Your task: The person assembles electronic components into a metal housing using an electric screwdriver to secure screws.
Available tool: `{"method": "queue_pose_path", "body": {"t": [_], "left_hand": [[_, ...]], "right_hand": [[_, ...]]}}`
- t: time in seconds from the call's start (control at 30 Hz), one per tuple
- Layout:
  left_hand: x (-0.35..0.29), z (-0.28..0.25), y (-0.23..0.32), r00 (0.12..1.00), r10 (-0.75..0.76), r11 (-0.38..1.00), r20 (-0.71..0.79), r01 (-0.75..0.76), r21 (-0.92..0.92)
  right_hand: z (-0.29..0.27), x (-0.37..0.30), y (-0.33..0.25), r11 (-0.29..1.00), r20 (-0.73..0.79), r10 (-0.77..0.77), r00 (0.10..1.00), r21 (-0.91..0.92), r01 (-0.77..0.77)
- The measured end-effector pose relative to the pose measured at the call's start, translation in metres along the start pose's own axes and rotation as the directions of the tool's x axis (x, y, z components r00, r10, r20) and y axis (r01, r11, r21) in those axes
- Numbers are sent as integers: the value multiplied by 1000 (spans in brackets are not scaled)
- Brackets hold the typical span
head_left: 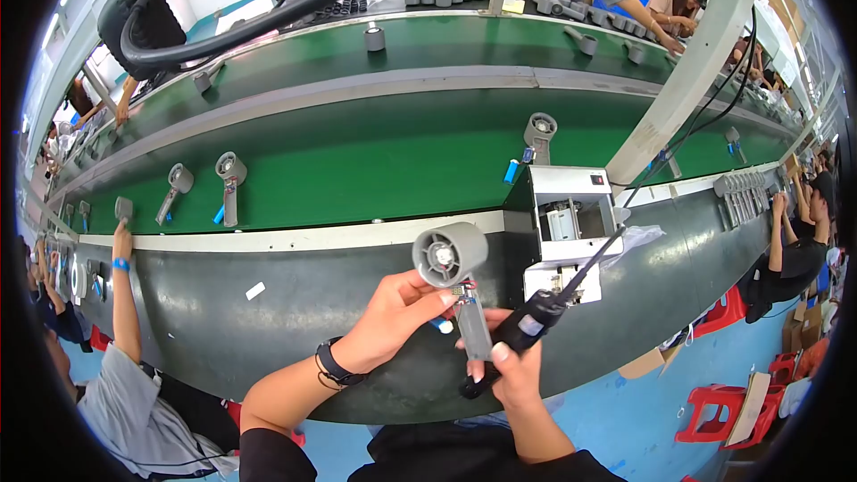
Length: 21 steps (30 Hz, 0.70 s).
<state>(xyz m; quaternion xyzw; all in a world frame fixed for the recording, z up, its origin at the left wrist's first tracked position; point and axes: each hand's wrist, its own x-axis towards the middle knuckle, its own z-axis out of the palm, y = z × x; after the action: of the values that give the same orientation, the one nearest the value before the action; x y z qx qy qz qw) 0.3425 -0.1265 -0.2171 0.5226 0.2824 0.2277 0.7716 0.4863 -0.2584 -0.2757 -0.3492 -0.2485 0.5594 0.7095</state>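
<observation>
My left hand is closed around the neck of a grey handheld fan, thumb and fingers gripping just below its round head. Some wiring and a small circuit board show at the open top of its handle. A blue battery cell hangs beside the handle, partly behind it. My right hand is wrapped round a black walkie-talkie with a long antenna pointing up and to the right. Its thumb lies near the lower end of the fan's handle, and whether it also grips the handle is hard to tell.
A white-and-black bench machine stands right of my hands. More grey fans lie on the green conveyor belt ahead. A metal post rises behind the machine. A co-worker's arm reaches to the belt at left. Red stools stand at right.
</observation>
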Motion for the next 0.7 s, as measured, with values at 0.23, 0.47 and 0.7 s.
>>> {"method": "queue_pose_path", "body": {"t": [0.23, 0.47, 0.7], "left_hand": [[4, 5, -14, 992, 50, 998, -118, -53, -20], [-2, 19, -14, 999, 19, 984, -29, -13, 176], [-3, 26, -14, 998, -58, 996, 0, 58, 61]], "right_hand": [[-21, 9, -33, 947, -97, -300, 949, -149, 284], [-6, 13, -37, 963, -169, -71, 983, -267, 24], [-7, 14, -35, 903, -165, -147, 975, -424, 64]]}}
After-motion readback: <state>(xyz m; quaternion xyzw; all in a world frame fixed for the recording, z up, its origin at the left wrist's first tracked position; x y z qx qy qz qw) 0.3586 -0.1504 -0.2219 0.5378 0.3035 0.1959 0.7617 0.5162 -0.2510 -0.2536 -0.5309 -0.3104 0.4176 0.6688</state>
